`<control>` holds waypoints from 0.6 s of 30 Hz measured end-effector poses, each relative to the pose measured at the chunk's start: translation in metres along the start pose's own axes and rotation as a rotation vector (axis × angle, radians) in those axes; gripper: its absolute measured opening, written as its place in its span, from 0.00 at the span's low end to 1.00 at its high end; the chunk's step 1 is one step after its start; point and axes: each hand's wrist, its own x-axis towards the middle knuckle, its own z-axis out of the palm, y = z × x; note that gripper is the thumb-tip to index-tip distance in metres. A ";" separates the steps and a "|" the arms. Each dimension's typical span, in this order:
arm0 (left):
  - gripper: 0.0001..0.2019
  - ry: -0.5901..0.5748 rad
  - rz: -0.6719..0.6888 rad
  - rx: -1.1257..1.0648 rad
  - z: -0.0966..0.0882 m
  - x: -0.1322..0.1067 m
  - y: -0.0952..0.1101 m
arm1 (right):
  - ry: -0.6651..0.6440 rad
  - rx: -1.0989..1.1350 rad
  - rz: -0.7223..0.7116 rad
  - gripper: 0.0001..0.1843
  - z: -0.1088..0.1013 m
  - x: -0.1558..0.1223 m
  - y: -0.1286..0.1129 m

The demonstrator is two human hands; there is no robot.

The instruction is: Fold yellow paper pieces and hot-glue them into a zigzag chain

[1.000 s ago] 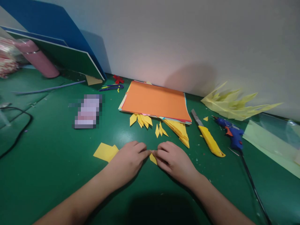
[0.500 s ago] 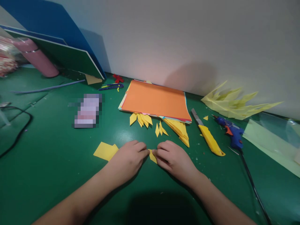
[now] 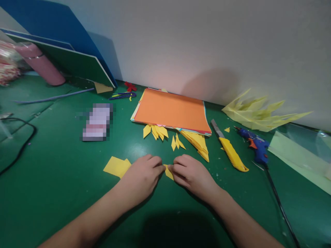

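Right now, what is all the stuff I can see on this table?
table: one, green, under everything
paper stack: one, orange on top, middle, by the wall
folded bits: several, yellow, just in front of the stack
squares: two, yellow, left of the left hand
knife: one, yellow, right of the stack
glue gun: one, blue, right of the knife
spiky shape: one, pale yellow, right, against the wall
boards: a few, blue and green, leaning at far left
bottle: one, pink, far left
cable: one, black, left edge
piece: one, yellow, pinched between both hands
left hand: one, bare, on the piece
right hand: one, bare, on the piece
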 end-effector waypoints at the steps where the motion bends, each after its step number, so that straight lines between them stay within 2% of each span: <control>1: 0.12 0.000 -0.003 0.003 0.000 0.000 0.000 | -0.001 -0.004 -0.001 0.13 0.000 0.000 0.000; 18: 0.12 -0.032 -0.015 0.014 -0.004 0.000 0.001 | -0.006 -0.028 -0.010 0.14 0.000 0.001 -0.001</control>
